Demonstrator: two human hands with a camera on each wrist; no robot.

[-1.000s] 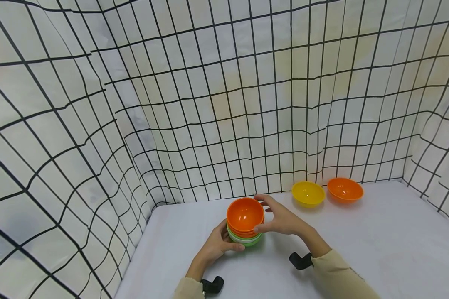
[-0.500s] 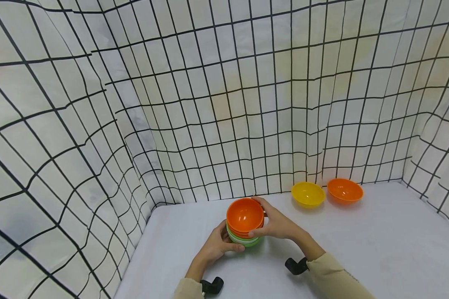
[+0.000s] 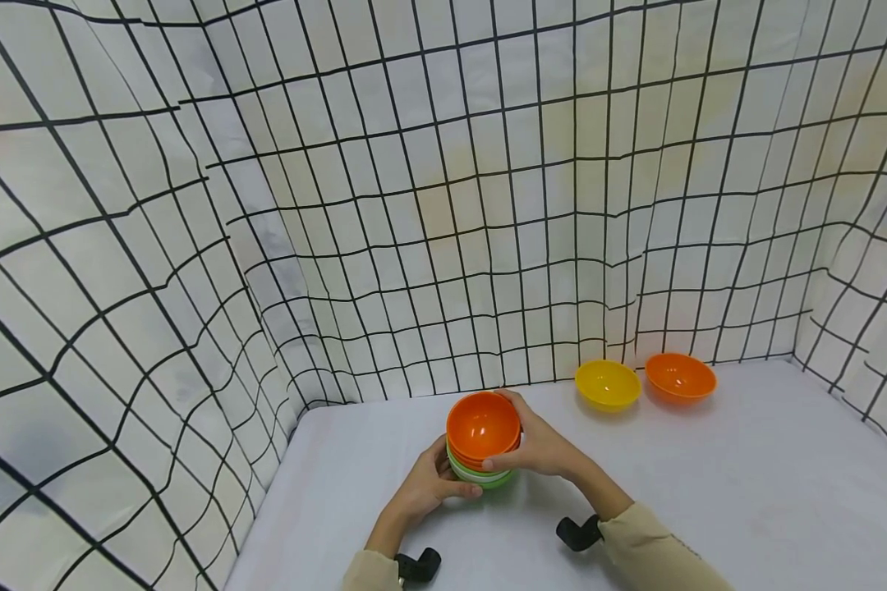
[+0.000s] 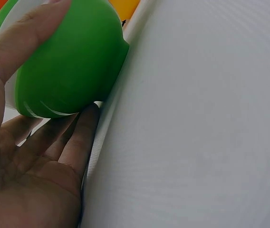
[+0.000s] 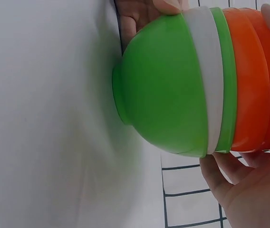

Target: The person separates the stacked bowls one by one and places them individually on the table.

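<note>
Between the hands a stack of nested bowls stands on the white table. An orange bowl (image 3: 484,423) tops it, with more orange rims below, then green and white ones. At the bottom is a green bowl (image 5: 168,90). My left hand (image 3: 423,486) holds the lower green and white part from the left, thumb in front and fingers round the far side. My right hand (image 3: 545,443) grips the orange bowls from the right, thumb on the near side and fingers behind. In the right wrist view, its fingers touch the stack's side near the rims.
A yellow bowl (image 3: 608,385) and a wider orange bowl (image 3: 680,377) stand side by side at the back right of the table (image 3: 754,484). A white cloth wall with black grid lines (image 3: 429,205) rises behind and at both sides.
My right hand has moved left and closed round the orange bowls, its thumb sliding along their near side. The left hand and the stack have stayed in place.
</note>
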